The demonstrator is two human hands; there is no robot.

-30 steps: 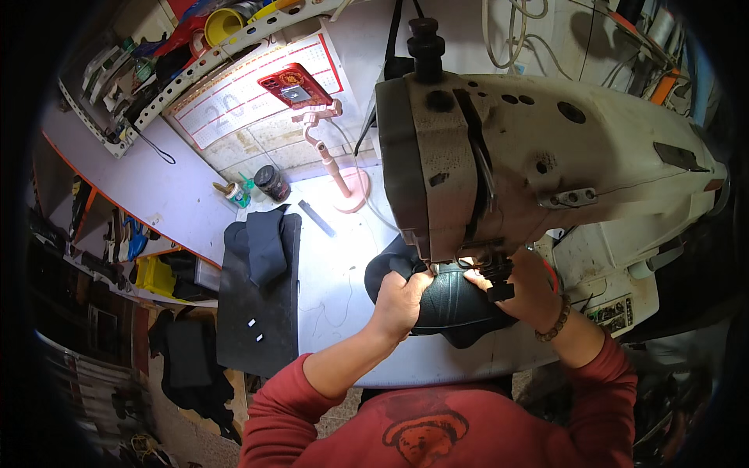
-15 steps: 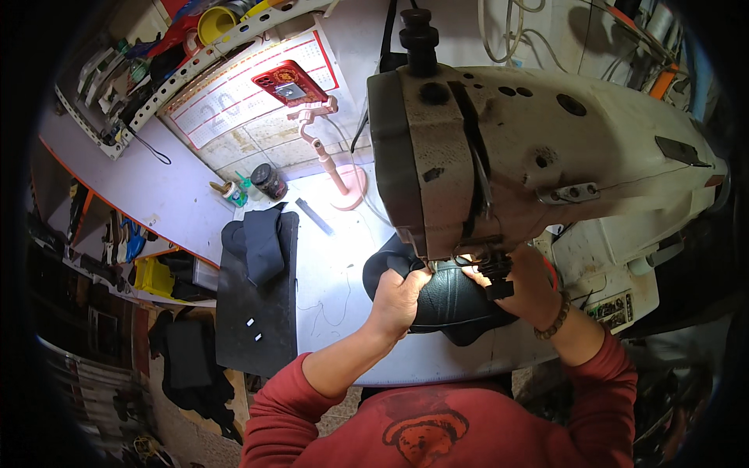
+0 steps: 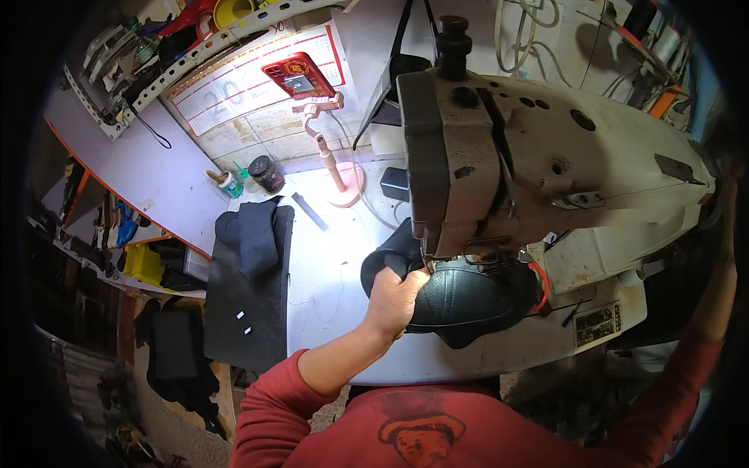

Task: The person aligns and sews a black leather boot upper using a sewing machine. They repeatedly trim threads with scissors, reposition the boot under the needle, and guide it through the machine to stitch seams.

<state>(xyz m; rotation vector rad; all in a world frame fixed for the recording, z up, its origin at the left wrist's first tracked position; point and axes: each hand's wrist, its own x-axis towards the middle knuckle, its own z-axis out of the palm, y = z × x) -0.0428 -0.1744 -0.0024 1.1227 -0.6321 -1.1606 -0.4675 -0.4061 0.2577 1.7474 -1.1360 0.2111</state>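
My left hand grips the left edge of a black leather piece that lies under the head of a white industrial sewing machine, close to the needle area. My right arm in a red sleeve reaches up along the right side. My right hand is at the machine's far right end, mostly lost in the dark rim of the picture, so its grip is not visible.
A stack of black cut pieces lies on the white table to the left. A pink stand holding a red phone, a small dark jar and a small bottle stand at the back. Shelves with clutter fill the left.
My right hand has left the leather piece and gone up to the machine's right end. My left hand has stayed on the leather by the needle.
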